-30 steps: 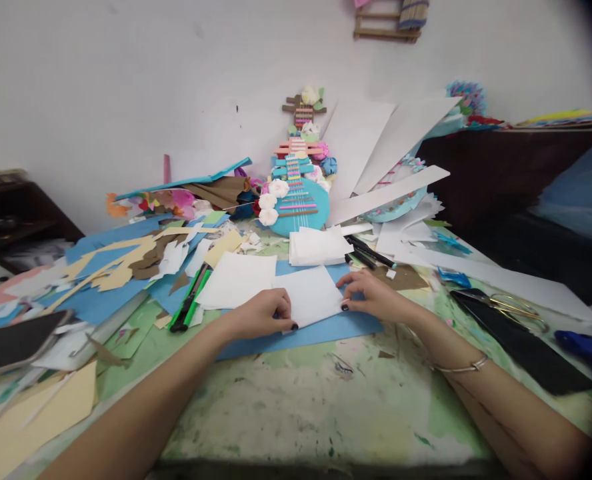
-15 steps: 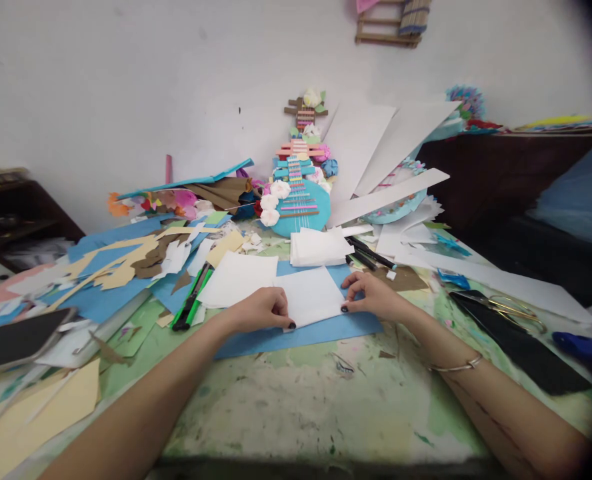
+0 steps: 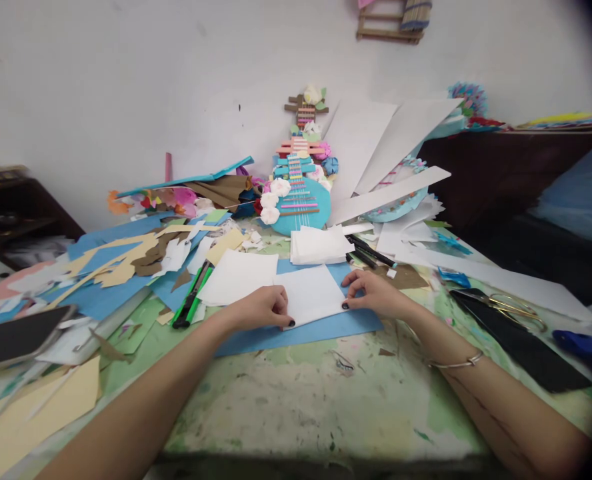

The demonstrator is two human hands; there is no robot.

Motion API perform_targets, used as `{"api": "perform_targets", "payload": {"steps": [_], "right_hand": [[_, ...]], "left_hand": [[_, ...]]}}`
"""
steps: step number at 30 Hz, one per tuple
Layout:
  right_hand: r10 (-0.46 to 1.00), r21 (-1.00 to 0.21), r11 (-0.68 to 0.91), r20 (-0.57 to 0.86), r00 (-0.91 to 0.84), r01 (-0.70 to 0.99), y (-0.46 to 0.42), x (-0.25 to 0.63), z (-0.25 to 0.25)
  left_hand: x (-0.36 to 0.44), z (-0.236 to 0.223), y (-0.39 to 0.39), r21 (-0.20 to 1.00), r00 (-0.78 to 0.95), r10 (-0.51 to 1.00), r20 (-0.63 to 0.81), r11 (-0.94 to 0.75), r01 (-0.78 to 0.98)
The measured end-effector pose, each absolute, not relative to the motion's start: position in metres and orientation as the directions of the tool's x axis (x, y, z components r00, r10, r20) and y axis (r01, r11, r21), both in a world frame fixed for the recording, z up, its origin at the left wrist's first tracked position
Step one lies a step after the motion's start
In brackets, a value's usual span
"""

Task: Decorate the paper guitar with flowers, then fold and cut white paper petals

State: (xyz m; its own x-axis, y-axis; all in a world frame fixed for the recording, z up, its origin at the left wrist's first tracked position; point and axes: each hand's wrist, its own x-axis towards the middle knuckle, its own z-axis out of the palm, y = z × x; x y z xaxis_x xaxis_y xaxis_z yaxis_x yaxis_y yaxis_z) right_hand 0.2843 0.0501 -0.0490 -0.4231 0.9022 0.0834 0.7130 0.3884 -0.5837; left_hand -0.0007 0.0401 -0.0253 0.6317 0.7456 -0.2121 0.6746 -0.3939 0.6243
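Note:
A square white paper (image 3: 313, 293) lies in front of me on a blue sheet (image 3: 303, 332), slightly turned. My left hand (image 3: 263, 308) is closed at its lower left corner, fingers curled and thumb along the edge. At the lower right corner, my right hand (image 3: 373, 293) has its thumb on the paper's edge, with the fingers bent above. Another white paper (image 3: 241, 273) lies left of it, partly on the blue sheet. Behind stands a small stack of white papers (image 3: 321, 245).
A green box cutter (image 3: 193, 293) lies left, near paper scraps (image 3: 116, 260) and a phone (image 3: 21, 337). Black pens (image 3: 371, 252) are behind my right hand. Scissors (image 3: 506, 307) rest on a black strip (image 3: 531, 350) at right. A blue paper guitar (image 3: 301, 207) leans at the back.

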Motion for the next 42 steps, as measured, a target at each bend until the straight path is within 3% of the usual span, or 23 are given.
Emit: {"api": "perform_targets", "payload": {"steps": [16, 25, 30, 37, 42], "right_hand": [[0.941, -0.606, 0.253, -0.026, -0.337, 0.754, 0.050, 0.278, -0.045], [0.939, -0.609, 0.288, 0.028, -0.343, 0.739, 0.053, 0.280, -0.051], [0.942, -0.619, 0.294, 0.061, -0.329, 0.728, 0.056, 0.282, -0.055], [0.939, -0.607, 0.304, 0.062, -0.338, 0.734, 0.055, 0.281, -0.054], [0.935, -0.596, 0.317, 0.067, -0.348, 0.738, 0.055, 0.281, -0.054]], "left_hand": [[0.004, -0.025, 0.042, 0.592, 0.643, 0.733, -0.223, -0.422, 0.687], [0.001, -0.026, 0.039, 0.566, 0.653, 0.743, -0.147, -0.478, 0.672], [0.003, -0.022, 0.031, 0.551, 0.775, 0.628, -0.070, -0.623, 0.555], [0.003, -0.021, 0.031, 0.357, 0.856, 0.513, -0.069, -0.788, 0.501], [0.011, -0.020, 0.013, -0.057, 0.846, 0.533, 0.029, -0.844, 0.533]]}}
